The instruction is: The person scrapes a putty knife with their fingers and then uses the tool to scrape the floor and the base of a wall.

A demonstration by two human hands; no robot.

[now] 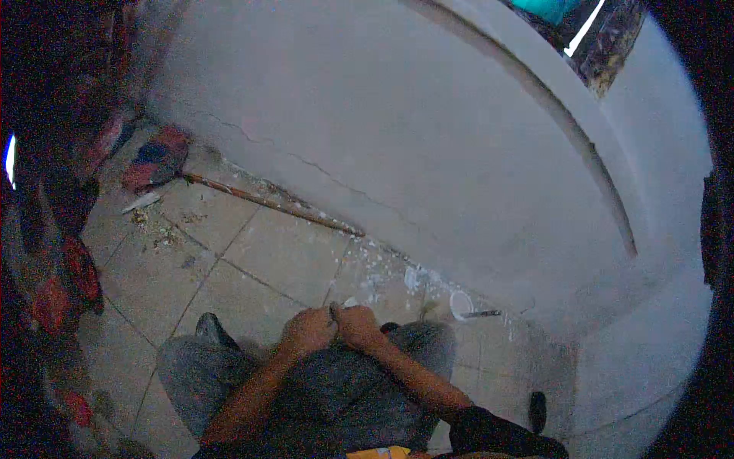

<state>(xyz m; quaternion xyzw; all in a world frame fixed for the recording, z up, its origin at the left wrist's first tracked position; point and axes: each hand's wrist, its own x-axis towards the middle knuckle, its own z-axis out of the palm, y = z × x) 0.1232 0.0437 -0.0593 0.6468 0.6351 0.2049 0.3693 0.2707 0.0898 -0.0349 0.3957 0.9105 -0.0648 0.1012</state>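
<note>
My left hand point(306, 330) and my right hand point(359, 327) are pressed together over my knees, which are in grey trousers point(359, 398). Both have their fingers curled tight. A small dark object point(334, 309) pokes up between them; it is too small and blurred to say what it is. My right arm comes out of a black sleeve point(489, 428) at the lower right, and my left forearm is bare. The hands hover just above the tiled floor point(252, 260), near the foot of the white wall point(397, 130).
A thin reddish rod point(267, 203) lies along the base of the cracked wall. A red and blue cloth bundle point(157, 157) sits at its left end. White paint splatters point(417, 279) and debris point(157, 229) dot the tiles. Dark patterned fabric point(53, 252) hangs at left.
</note>
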